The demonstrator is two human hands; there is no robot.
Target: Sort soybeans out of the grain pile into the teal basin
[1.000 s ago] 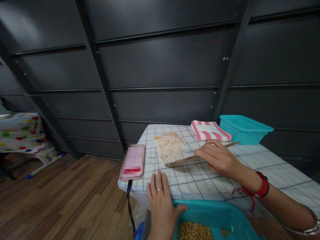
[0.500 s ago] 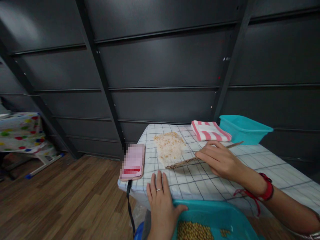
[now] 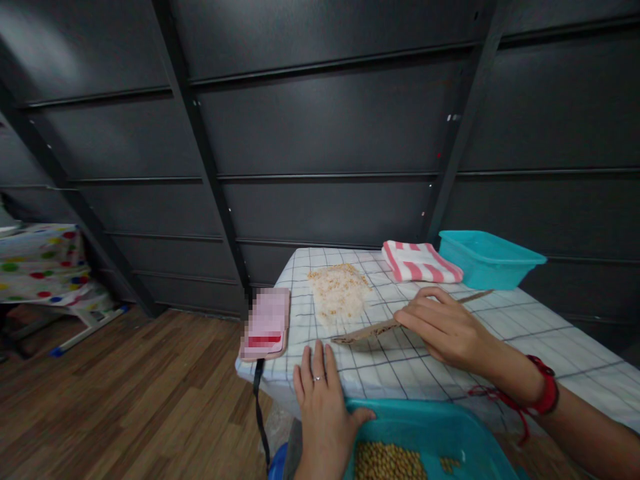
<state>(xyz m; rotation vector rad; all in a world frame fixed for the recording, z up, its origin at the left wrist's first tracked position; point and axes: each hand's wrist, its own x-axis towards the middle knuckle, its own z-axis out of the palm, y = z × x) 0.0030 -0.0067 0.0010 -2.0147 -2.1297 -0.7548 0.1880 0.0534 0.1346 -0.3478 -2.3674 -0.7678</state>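
Note:
My right hand [image 3: 443,327] grips a strip of brown cardboard [image 3: 370,331], held on edge and slanting across the table. Its near-left end lies close to a flat spread of white grains mixed with yellow-brown ones [image 3: 341,293]. My left hand [image 3: 320,393] rests with fingers stretched out over the table's front edge, and its thumb lies at the rim of a teal basin [image 3: 415,408]. Inside this basin, below the table edge, is a heap of yellowish beans [image 3: 390,462], with a few more apart from it.
The table has a white checked cloth [image 3: 300,310]. A pink phone-like case [image 3: 267,323] with a black strap lies at its left corner. At the back are a folded pink-striped towel [image 3: 423,263] and a second teal basin [image 3: 493,263]. A dark panelled wall [image 3: 330,133] stands behind.
My right hand has shifted slightly right and toward me with the cardboard strip, which now leans more and shows more of its face. My left hand has stayed in place.

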